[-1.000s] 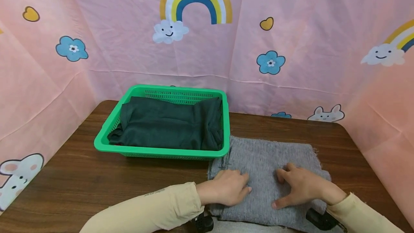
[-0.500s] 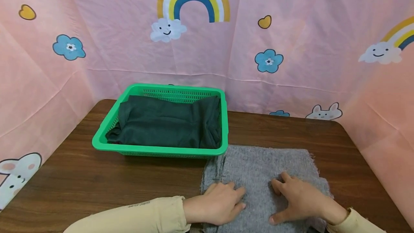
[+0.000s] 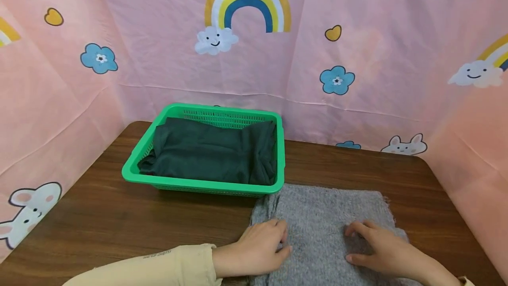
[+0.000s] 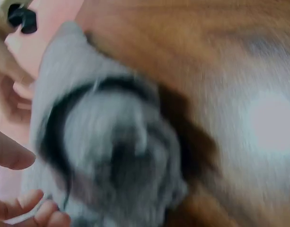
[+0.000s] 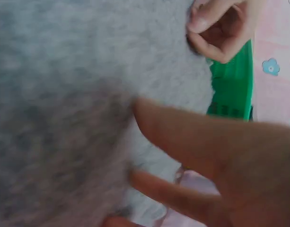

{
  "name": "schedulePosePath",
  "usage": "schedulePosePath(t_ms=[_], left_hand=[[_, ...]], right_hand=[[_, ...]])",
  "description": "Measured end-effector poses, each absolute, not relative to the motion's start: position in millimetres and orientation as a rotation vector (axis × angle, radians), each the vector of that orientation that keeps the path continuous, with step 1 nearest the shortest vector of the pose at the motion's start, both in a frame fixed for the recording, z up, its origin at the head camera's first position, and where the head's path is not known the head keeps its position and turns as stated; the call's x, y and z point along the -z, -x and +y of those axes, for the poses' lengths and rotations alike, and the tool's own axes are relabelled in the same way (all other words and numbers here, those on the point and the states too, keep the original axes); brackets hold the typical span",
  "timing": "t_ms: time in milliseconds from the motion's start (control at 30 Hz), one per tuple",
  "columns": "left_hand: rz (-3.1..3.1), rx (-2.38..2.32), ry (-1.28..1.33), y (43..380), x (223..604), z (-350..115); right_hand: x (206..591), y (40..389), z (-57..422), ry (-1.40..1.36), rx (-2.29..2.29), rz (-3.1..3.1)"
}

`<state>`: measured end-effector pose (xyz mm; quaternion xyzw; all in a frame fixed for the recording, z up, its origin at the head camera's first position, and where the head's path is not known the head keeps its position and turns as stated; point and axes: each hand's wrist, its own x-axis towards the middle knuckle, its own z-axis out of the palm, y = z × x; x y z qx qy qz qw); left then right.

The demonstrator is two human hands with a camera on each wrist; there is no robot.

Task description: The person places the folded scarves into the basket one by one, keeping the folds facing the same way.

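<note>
A folded grey cloth (image 3: 317, 220) with frayed edges lies at the front right of the table. Over its left edge is my left hand (image 3: 258, 250), fingers bent loosely; the left wrist view shows a gap between thumb (image 4: 12, 152) and fingers. My right hand (image 3: 381, 250) is low over the cloth's right part, thumb and index finger spread apart, fingertips right at the fabric. Seen from the left wrist, the rolled layers at the cloth's side (image 4: 121, 142) bulge in loose folds. The right wrist view is blurred and partly filled by grey fabric (image 5: 55, 118).
Behind the cloth, to the left, stands a green plastic basket (image 3: 214, 185) holding a folded dark green cloth (image 3: 202, 151). Its near right corner overlaps the grey cloth in the head view. Pink printed curtains (image 3: 166, 34) enclose the brown wooden table (image 3: 119, 215).
Both hands and the grey cloth have shifted toward the table's front. The cloth's far edge has come out lower beside the basket. My left hand has moved left, to the cloth's edge.
</note>
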<state>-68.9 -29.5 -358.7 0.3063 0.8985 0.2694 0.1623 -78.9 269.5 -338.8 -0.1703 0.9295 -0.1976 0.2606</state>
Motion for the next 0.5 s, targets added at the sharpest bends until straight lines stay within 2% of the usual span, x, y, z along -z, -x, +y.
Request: schedulePosePath(t_ms=[267,500], left_hand=[[2.663,-0.706,-0.582,79.0,357.4,-53.5],[2.574,-0.839,-0.445,79.2,362.8,-58.8]], right_hand=[[355.7,74.7,285.2,0.316,0.574,2.706],[362.0,72.6,292.3,0.076,0.393,2.813]])
